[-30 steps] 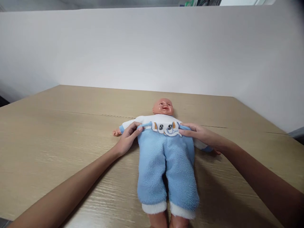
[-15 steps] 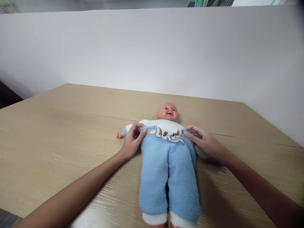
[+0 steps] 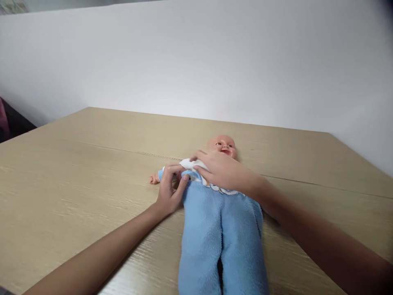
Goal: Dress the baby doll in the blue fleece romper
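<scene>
A baby doll (image 3: pixel 225 146) lies on its back, its head toward the far side of the table. It wears a white top and blue fleece overalls (image 3: pixel 204 229) with an animal-face bib on the chest. My left hand (image 3: pixel 172 184) pinches the blue strap (image 3: pixel 192 175) of the overalls at the doll's left-hand side in view. Across the chest reaches my right hand (image 3: pixel 221 168), slightly blurred, with thumb and fingers apart above the white top near that same strap. It covers most of the bib and the doll's far shoulder.
The wooden table (image 3: pixel 92 172) has a thin seam running across it behind the doll. A white partition (image 3: pixel 196 65) stands along the table's back edge. Something dark and pink (image 3: pixel 9 119) shows past the left edge.
My right hand has let go of the strap on the right and moved left across the doll's chest. My left hand keeps its pinch. The view has shifted a little.
</scene>
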The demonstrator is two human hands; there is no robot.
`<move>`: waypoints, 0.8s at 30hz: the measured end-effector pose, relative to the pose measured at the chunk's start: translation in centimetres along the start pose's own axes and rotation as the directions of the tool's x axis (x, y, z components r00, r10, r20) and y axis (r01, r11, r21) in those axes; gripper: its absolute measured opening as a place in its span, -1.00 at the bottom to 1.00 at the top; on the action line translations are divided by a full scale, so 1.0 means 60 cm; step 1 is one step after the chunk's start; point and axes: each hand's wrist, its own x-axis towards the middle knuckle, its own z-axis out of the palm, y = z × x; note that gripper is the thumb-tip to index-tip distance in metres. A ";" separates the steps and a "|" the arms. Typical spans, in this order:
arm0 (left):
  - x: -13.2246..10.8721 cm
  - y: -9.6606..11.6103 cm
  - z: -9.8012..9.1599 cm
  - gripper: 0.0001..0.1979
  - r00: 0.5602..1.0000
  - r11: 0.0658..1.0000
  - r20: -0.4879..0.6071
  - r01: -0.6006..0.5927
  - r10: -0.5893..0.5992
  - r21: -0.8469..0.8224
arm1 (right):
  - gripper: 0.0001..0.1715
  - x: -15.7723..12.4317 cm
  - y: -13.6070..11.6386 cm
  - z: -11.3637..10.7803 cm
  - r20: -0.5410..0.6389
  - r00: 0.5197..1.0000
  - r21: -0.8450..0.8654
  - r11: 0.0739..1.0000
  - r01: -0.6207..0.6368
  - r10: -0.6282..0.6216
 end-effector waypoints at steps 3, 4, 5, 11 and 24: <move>0.000 0.004 -0.002 -0.89 0.997 0.996 -0.017 -0.075 0.076 0.051 | -0.76 0.081 -0.002 0.024 0.225 0.965 -0.070 0.986 0.151 -0.132; 0.000 0.006 -0.003 -0.89 0.997 0.995 -0.021 -0.080 0.081 0.051 | -0.77 0.103 0.000 0.036 0.259 0.954 -0.071 0.982 0.173 -0.149; 0.000 0.007 -0.004 -0.91 0.997 0.996 -0.020 -0.072 0.072 0.044 | -0.77 0.122 0.001 0.048 0.291 0.941 -0.064 0.978 0.199 -0.172; -0.016 0.007 -0.007 -0.86 0.992 0.992 0.005 0.129 -0.129 0.000 | -0.84 0.158 0.000 0.083 0.311 0.929 -0.089 0.967 0.239 -0.201; -0.029 0.005 0.005 -0.76 0.956 0.949 -0.133 -0.231 0.263 0.214 | -0.52 0.055 0.033 0.011 0.004 0.998 0.512 0.857 -0.059 0.066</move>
